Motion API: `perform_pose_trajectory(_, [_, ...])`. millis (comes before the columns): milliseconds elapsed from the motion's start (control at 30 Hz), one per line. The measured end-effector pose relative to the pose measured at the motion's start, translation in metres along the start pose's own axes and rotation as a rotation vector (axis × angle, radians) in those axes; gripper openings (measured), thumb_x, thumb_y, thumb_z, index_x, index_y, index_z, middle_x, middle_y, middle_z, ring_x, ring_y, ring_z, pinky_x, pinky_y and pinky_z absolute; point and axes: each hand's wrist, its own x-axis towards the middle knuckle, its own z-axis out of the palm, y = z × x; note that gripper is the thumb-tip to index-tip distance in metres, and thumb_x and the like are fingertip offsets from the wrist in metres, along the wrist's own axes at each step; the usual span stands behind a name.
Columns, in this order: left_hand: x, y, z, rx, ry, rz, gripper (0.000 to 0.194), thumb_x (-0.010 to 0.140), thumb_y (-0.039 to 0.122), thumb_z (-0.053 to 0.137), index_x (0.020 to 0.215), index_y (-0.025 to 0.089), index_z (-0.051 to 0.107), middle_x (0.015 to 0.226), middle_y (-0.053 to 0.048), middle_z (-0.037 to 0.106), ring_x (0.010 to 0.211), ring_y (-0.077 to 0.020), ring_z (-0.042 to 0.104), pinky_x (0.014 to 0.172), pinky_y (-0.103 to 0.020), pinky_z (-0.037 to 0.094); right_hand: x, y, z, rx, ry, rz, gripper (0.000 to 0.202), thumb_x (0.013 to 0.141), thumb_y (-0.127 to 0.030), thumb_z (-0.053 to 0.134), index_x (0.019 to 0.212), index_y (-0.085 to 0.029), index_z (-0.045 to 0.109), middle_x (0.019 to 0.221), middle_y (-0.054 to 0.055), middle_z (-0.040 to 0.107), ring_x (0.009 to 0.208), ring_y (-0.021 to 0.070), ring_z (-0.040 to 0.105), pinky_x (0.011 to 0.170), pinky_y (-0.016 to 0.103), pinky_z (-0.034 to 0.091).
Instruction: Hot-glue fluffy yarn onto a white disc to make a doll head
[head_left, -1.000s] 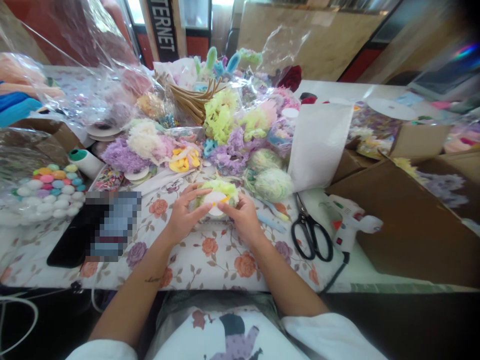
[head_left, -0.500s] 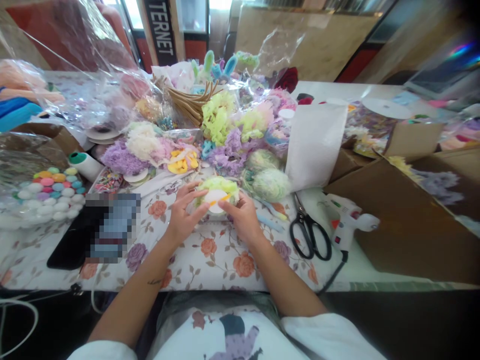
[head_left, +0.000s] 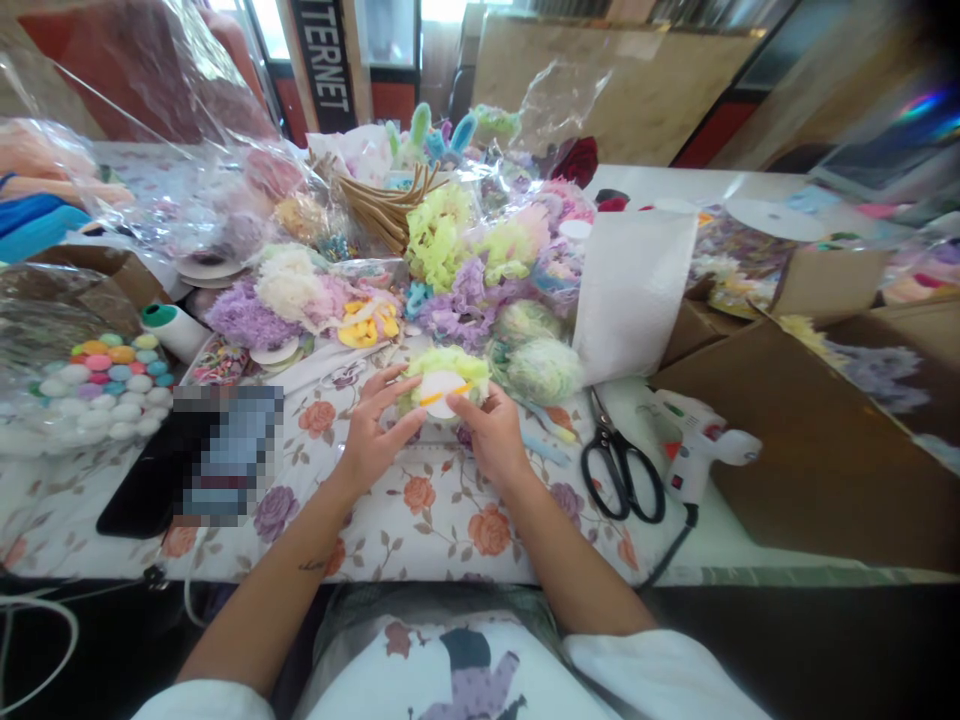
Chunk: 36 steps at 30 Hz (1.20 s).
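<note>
In front of me I hold a white round disc (head_left: 440, 384) edged with fluffy yellow-green trim (head_left: 448, 358). An orange-yellow strip (head_left: 435, 399) lies across its face. My right hand (head_left: 495, 428) grips the right side, thumb on the face by the strip and fingers behind the trim. My left hand (head_left: 375, 420) is round the left side, its fingers over the trim and its thumb near the lower edge. What lies under the disc is hidden. Balls of pale green yarn (head_left: 544, 365) sit just behind my right hand.
Black-handled scissors (head_left: 621, 465) and a white glue gun (head_left: 691, 445) lie to the right, beside a cardboard box (head_left: 810, 450). Phones (head_left: 142, 480) and bagged pompoms (head_left: 112, 390) are on the left. Coloured trims (head_left: 457, 310) and brown stems (head_left: 382, 205) crowd the back.
The disc has shifted slightly right and shows more of its white face. My left thumb has come off the face toward the lower edge; my right hand has moved a little right with the disc.
</note>
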Motion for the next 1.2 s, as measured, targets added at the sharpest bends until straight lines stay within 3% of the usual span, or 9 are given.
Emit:
perform_pose_trajectory(200, [-0.001,0.000,0.000,0.025,-0.090,-0.057,0.045,0.082,0.039,0.069,0.125,0.027,0.064,0.137,-0.010,0.054,0.136,-0.0282,0.043,0.114,-0.046,0.033,0.000,-0.004,0.001,-0.005,0.038,0.015,0.038,0.063,-0.028,0.086,0.097,-0.021,0.071,0.096,0.002,0.076,0.085,0.0186,0.071,0.082,0.030,0.055])
perform_pose_trajectory(367, [-0.001,0.009,0.001,0.144,0.024,0.111,0.035,0.086,0.032,0.064,0.120,0.025,0.065,0.133,-0.010,0.057,0.128,-0.0259,0.049,0.111,-0.046,0.037,0.002,-0.005,0.003,0.022,0.083,-0.021,0.038,0.064,-0.028,0.085,0.098,-0.021,0.069,0.100,0.003,0.076,0.088,0.0188,0.070,0.085,0.031,0.055])
perform_pose_trajectory(467, [-0.001,0.008,0.003,0.173,0.012,0.156,0.035,0.086,0.033,0.064,0.120,0.025,0.066,0.134,-0.010,0.057,0.130,-0.0272,0.048,0.108,-0.047,0.040,0.002,-0.005,0.004,0.055,0.099,-0.016,0.037,0.063,-0.028,0.085,0.096,-0.020,0.069,0.098,0.002,0.076,0.087,0.0185,0.071,0.084,0.031,0.055])
perform_pose_trajectory(767, [-0.001,0.004,0.004,0.062,-0.103,-0.015,0.044,0.082,0.042,0.069,0.123,0.027,0.067,0.140,-0.011,0.053,0.137,-0.0307,0.042,0.109,-0.049,0.039,-0.001,-0.005,0.007,0.038,0.163,0.012,0.038,0.061,-0.030,0.086,0.093,-0.020,0.067,0.097,0.003,0.076,0.091,0.0205,0.071,0.089,0.035,0.055])
perform_pose_trajectory(933, [0.002,0.007,-0.001,0.066,-0.006,0.043,0.033,0.087,0.035,0.064,0.119,0.028,0.069,0.135,-0.008,0.058,0.130,-0.0261,0.049,0.112,-0.047,0.036,-0.001,-0.005,0.008,0.033,0.188,-0.011,0.040,0.061,-0.031,0.085,0.093,-0.020,0.065,0.098,0.004,0.075,0.092,0.0207,0.070,0.087,0.034,0.055])
perform_pose_trajectory(1200, [0.002,0.010,0.001,0.166,0.047,0.164,0.023,0.086,0.027,0.064,0.107,0.026,0.074,0.129,-0.008,0.062,0.124,-0.0259,0.052,0.103,-0.045,0.045,-0.001,-0.006,0.008,0.092,0.184,0.007,0.039,0.060,-0.028,0.086,0.092,-0.020,0.066,0.096,0.002,0.075,0.086,0.0170,0.070,0.084,0.029,0.055])
